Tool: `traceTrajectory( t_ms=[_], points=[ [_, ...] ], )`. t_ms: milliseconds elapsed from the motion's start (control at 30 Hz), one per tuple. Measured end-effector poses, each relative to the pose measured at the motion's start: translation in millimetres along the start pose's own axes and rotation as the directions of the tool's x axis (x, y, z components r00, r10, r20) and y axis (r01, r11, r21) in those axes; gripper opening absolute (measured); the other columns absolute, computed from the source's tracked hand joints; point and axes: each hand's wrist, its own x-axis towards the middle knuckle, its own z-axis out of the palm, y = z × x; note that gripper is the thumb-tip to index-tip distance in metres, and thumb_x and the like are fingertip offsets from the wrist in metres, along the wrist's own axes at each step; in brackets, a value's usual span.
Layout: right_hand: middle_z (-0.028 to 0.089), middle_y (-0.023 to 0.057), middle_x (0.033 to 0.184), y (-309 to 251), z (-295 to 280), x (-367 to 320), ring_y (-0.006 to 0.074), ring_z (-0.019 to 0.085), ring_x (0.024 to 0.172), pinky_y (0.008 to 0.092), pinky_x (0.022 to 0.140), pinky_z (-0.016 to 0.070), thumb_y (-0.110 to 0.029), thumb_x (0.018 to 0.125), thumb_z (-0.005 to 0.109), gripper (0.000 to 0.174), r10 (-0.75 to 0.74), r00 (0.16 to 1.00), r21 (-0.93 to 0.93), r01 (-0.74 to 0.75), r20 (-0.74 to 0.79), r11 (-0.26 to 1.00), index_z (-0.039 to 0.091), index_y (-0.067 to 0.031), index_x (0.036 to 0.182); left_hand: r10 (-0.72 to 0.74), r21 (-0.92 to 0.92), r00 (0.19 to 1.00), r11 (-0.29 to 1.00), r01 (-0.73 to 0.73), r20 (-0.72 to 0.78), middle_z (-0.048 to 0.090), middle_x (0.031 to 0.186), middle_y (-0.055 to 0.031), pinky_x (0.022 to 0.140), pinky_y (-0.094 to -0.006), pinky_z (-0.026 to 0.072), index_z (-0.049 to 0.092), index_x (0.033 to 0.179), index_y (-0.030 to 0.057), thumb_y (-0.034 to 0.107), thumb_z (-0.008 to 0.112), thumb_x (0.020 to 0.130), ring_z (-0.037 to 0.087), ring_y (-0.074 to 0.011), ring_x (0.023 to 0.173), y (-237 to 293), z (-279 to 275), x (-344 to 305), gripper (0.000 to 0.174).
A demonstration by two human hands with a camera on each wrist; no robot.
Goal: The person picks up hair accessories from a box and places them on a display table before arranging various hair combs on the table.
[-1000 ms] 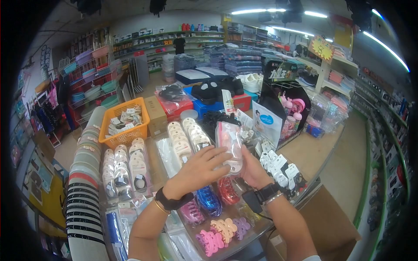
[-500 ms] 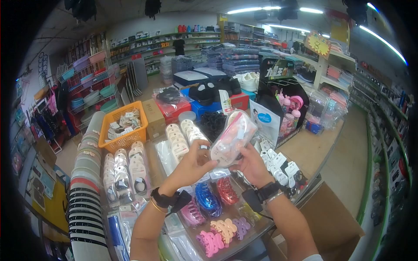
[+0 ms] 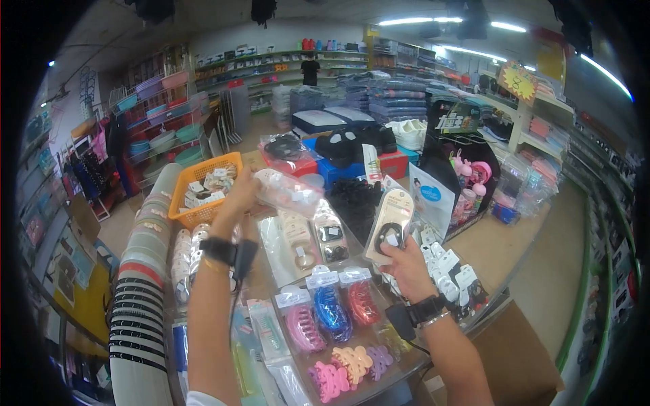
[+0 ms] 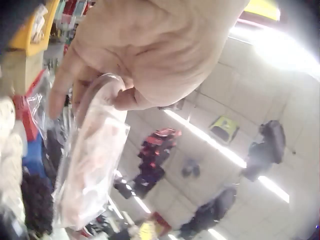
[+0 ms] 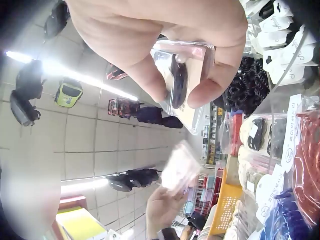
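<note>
My left hand [image 3: 238, 197] pinches one rounded end of a clear pack with pale pink contents [image 3: 291, 192], held up beside the orange basket. In the left wrist view this pack [image 4: 95, 165] hangs from between thumb and fingers. My right hand [image 3: 408, 269] grips the lower part of a carded pack of black hair ties [image 3: 395, 211], tilted up over the counter. The right wrist view shows thumb and fingers on both sides of that pack [image 5: 197, 75]. Below the hands lie bagged claw clips: pink, blue [image 3: 332, 312] and red [image 3: 363, 302].
An orange basket [image 3: 189, 215] of carded items stands at the left, behind a roll of headbands [image 3: 139, 298]. More hair-tie packs [image 3: 332, 237] lie mid-counter. White-carded accessories [image 3: 443, 267] and a black display rack [image 3: 467, 135] stand at the right. An open carton [image 3: 514, 352] sits below.
Both hands were together at one pack over the counter. Now they are apart: the left has moved left with the pink pack, while the right holds up a pack of black hair ties.
</note>
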Motion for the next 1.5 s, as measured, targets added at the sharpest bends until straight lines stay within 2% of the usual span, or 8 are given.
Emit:
traceTrajectory(
  t_ms=[167, 267, 533, 667, 867, 1200, 1267, 1500],
  points=[
    [0.059, 0.0029, 0.092, -4.1, 4.7, -3.7, 0.0122, 0.060, 0.075, 0.0234, 0.051, 0.0478, -0.007, 0.076, 0.064, 0.036, -0.006, 0.999, -0.015, 0.006, 0.042, 1.000, 0.046, -0.0076, 0.108, -0.059, 0.559, 0.994, 0.829, -0.005, 0.096, 0.055, 0.095, -0.0196, 0.063, -0.0359, 0.0497, 0.047, 0.107, 0.0014, 0.004, 0.036, 0.078, 0.055, -0.0274, 0.093, -64.2, -49.1, 62.2, 0.032],
    [0.059, 0.0025, 0.092, -4.6, 6.9, -5.1, 0.0117, 0.060, 0.076, 0.0233, 0.052, 0.0478, -0.008, 0.077, 0.064, 0.037, 0.008, 0.999, -0.043, -0.006, 0.040, 0.999, 0.045, -0.0076, 0.108, -0.242, 0.563, 0.970, 0.802, 0.202, -0.003, 0.057, 0.092, -0.0189, 0.073, -0.0357, 0.0471, 0.047, 0.109, 0.0015, 0.002, 0.038, 0.076, 0.056, -0.0292, 0.089, -72.1, -39.2, 62.8, 0.034],
    [0.059, 0.0008, 0.093, -6.9, 9.0, -7.0, 0.0092, 0.059, 0.077, 0.0227, 0.054, 0.0485, -0.007, 0.077, 0.064, 0.037, 0.023, 0.999, -0.032, -0.022, 0.038, 0.999, 0.045, -0.0091, 0.109, -0.041, 0.654, 0.985, 0.743, 0.144, -0.170, 0.056, 0.100, -0.0285, 0.085, -0.0393, 0.0423, 0.047, 0.117, 0.0059, 0.004, 0.043, 0.076, 0.053, -0.0375, 0.101, -143.7, -33.5, 87.0, 0.041],
    [0.059, 0.0008, 0.093, -8.6, 9.5, -7.6, 0.0091, 0.059, 0.077, 0.0224, 0.054, 0.0483, -0.007, 0.077, 0.064, 0.038, 0.024, 0.998, -0.038, -0.022, 0.065, 0.999, 0.045, -0.0088, 0.109, -0.116, 0.719, 0.976, 0.661, 0.215, -0.185, 0.033, 0.124, -0.0343, 0.094, -0.0402, 0.0356, 0.035, 0.128, 0.0101, 0.018, 0.057, 0.073, 0.042, -0.0447, 0.111, -135.1, -15.0, 76.5, 0.061],
    [0.059, 0.0012, 0.093, -9.7, 11.5, -9.1, 0.0092, 0.058, 0.076, 0.0221, 0.053, 0.0478, -0.006, 0.077, 0.064, 0.038, 0.024, 0.996, -0.014, -0.023, 0.081, 1.000, 0.044, -0.0081, 0.109, -0.239, 0.849, 0.965, 0.527, 0.038, 0.105, 0.031, 0.126, -0.0306, 0.095, -0.0396, 0.0352, 0.024, 0.133, 0.0070, 0.030, 0.075, 0.055, 0.039, -0.0434, 0.114, -145.0, -22.2, 58.0, 0.096],
    [0.057, 0.0025, 0.095, -7.9, 7.8, -8.5, 0.0103, 0.058, 0.078, 0.0232, 0.054, 0.0481, -0.005, 0.077, 0.061, 0.037, 0.029, 0.993, -0.008, -0.028, 0.114, 1.000, 0.043, -0.0076, 0.110, -0.142, 0.906, 0.981, 0.418, -0.060, 0.131, 0.042, 0.120, -0.0276, 0.093, -0.0378, 0.0374, 0.030, 0.130, 0.0031, 0.032, 0.071, 0.065, 0.046, -0.0374, 0.109, -129.9, -19.2, 39.5, 0.082],
    [0.057, 0.0029, 0.096, -6.5, 8.5, -8.6, 0.0108, 0.058, 0.079, 0.0238, 0.054, 0.0485, -0.005, 0.078, 0.060, 0.037, 0.049, 0.992, -0.007, -0.048, 0.120, 0.999, 0.043, -0.0073, 0.110, 0.042, 0.863, 0.976, 0.461, -0.207, 0.212, 0.051, 0.112, -0.0238, 0.088, -0.0362, 0.0413, 0.038, 0.124, 0.0007, 0.032, 0.066, 0.072, 0.051, -0.0332, 0.102, -124.8, -19.2, 39.1, 0.067],
    [0.054, 0.0040, 0.099, 3.2, 17.1, -11.8, 0.0099, 0.055, 0.083, 0.0234, 0.058, 0.0490, -0.005, 0.080, 0.060, 0.042, 0.054, 0.921, -0.136, -0.001, 0.386, 0.991, 0.038, -0.0049, 0.116, -0.083, 0.267, 0.851, 0.961, -0.070, 0.519, 0.059, 0.103, -0.0125, 0.078, -0.0273, 0.0461, 0.042, 0.121, 0.0030, 0.023, 0.057, 0.084, 0.057, -0.0151, 0.091, -0.6, 56.2, -40.5, 0.045]
  ],
)
